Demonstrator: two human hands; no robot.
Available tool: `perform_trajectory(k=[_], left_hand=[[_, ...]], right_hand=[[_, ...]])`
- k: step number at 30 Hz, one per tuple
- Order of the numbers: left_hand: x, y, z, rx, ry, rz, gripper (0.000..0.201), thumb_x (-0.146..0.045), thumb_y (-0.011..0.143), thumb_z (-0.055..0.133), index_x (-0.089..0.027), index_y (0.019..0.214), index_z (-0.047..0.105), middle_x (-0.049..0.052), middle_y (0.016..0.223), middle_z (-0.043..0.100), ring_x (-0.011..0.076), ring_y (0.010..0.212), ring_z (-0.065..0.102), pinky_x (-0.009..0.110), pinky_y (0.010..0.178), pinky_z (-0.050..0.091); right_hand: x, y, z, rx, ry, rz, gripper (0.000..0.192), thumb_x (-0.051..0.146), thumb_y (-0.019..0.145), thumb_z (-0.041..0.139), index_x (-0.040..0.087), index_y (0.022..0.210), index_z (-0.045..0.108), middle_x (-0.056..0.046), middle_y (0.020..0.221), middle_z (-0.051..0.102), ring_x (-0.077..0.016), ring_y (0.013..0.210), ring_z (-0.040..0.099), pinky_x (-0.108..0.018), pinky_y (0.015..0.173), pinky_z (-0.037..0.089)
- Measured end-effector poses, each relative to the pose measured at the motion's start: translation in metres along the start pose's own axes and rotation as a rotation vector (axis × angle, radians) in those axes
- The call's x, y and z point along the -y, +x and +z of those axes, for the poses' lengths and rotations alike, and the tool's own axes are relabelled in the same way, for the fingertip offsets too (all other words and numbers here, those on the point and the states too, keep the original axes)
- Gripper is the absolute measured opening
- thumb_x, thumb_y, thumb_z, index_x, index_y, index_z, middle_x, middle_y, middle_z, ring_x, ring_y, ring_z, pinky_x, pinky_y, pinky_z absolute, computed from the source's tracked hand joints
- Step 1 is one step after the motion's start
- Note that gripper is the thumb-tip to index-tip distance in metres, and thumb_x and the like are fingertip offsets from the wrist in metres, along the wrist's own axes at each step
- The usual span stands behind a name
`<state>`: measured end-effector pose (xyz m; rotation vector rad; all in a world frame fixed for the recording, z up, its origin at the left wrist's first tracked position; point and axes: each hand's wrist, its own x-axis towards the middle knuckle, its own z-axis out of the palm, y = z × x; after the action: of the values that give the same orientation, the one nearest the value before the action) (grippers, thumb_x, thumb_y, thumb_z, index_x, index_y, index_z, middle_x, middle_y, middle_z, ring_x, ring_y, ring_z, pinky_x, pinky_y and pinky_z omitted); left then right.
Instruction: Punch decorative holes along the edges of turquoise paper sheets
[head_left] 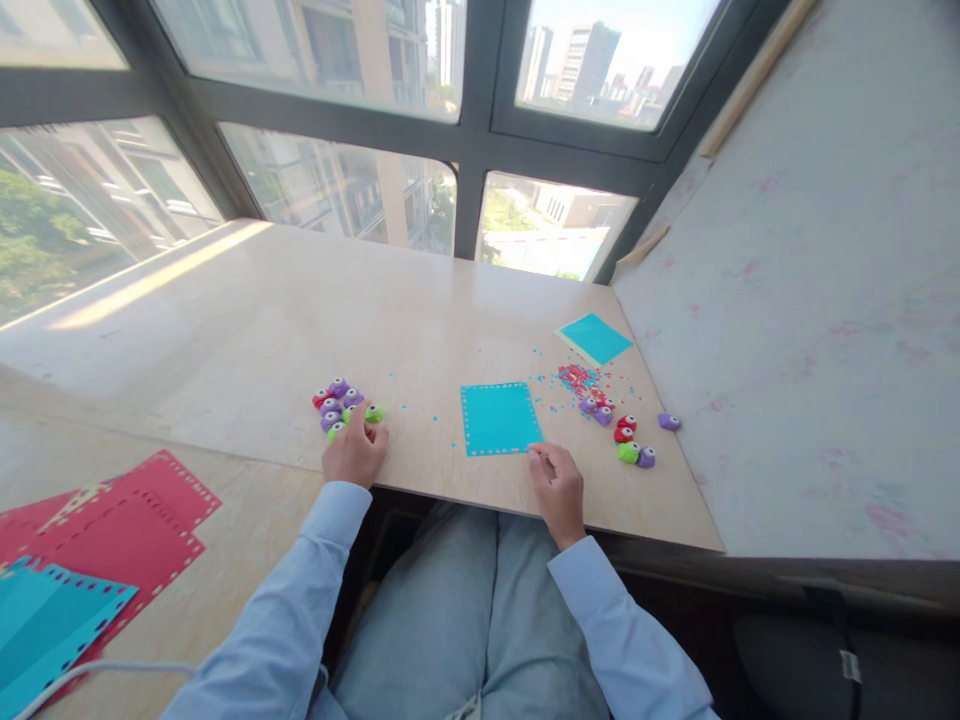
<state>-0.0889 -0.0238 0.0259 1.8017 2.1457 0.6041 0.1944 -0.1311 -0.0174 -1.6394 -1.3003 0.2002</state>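
Observation:
A square turquoise paper sheet with punched holes along its edges lies flat near the table's front edge. My right hand rests at its lower right corner, fingertips touching or just off the paper. My left hand sits at a cluster of small purple, red and green craft punches, fingers curled on a green one. Whether it grips that punch is unclear.
A second group of punches lies right of the sheet, with red and blue paper confetti and another turquoise sheet behind. Punched red and turquoise sheets lie at far left. Windows run behind; a wall stands right.

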Motion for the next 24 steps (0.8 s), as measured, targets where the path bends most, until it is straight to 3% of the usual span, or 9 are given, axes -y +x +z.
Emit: perform_trajectory(k=[3,5,8,11,15,24], left_hand=[[-0.008,-0.01,0.005,-0.097,-0.12,0.053,0.053,-0.03,0.086,0.052,-0.018,0.137,0.047,0.006,0.086,0.07,0.0251,0.076,0.066,0.034,0.072,0.046],[-0.017,-0.018,0.011,-0.094,-0.17,0.12,0.048,-0.031,0.086,0.05,-0.016,0.132,0.052,0.005,0.085,0.069,0.0208,0.067,0.063,0.032,0.07,0.046],[-0.035,-0.03,0.023,0.01,-0.218,0.304,0.033,-0.03,0.089,0.041,-0.018,0.11,0.063,0.008,0.093,0.07,0.0201,0.073,0.063,0.031,0.072,0.046],[-0.056,-0.041,0.034,0.143,-0.229,0.43,0.027,-0.024,0.088,0.035,-0.02,0.088,0.062,0.008,0.089,0.069,0.0216,0.083,0.063,0.031,0.074,0.044],[-0.078,-0.049,0.045,0.257,-0.145,0.455,0.022,-0.019,0.087,0.034,-0.022,0.076,0.054,0.004,0.071,0.062,0.0209,0.073,0.059,0.03,0.066,0.04],[-0.09,-0.044,0.051,0.257,-0.101,0.458,0.021,-0.016,0.086,0.034,-0.023,0.072,0.048,0.002,0.067,0.057,0.0206,0.07,0.056,0.03,0.063,0.034]], right_hand=[[0.001,0.0,0.0,-0.012,0.014,0.0,0.019,0.031,0.091,0.053,0.02,0.09,0.069,-0.009,0.09,0.072,-0.0237,0.09,0.065,-0.04,0.083,0.052],[0.003,0.001,0.0,-0.021,0.024,-0.001,0.019,0.031,0.091,0.053,0.02,0.09,0.069,-0.008,0.089,0.072,-0.0231,0.089,0.065,-0.039,0.083,0.052],[0.004,0.001,-0.001,-0.034,0.033,0.006,0.019,0.03,0.091,0.053,0.02,0.089,0.069,-0.008,0.09,0.072,-0.0226,0.089,0.066,-0.038,0.081,0.053],[0.005,0.002,-0.002,-0.053,0.045,0.019,0.018,0.028,0.09,0.053,0.02,0.089,0.069,-0.008,0.089,0.072,-0.0222,0.088,0.066,-0.037,0.08,0.053],[0.006,0.002,-0.003,-0.063,0.061,0.039,0.018,0.028,0.09,0.053,0.02,0.089,0.069,-0.008,0.089,0.072,-0.0215,0.086,0.066,-0.036,0.079,0.053],[0.006,0.001,-0.003,-0.047,0.059,0.055,0.017,0.027,0.09,0.054,0.021,0.089,0.069,-0.007,0.089,0.072,-0.0216,0.087,0.066,-0.036,0.08,0.053]])
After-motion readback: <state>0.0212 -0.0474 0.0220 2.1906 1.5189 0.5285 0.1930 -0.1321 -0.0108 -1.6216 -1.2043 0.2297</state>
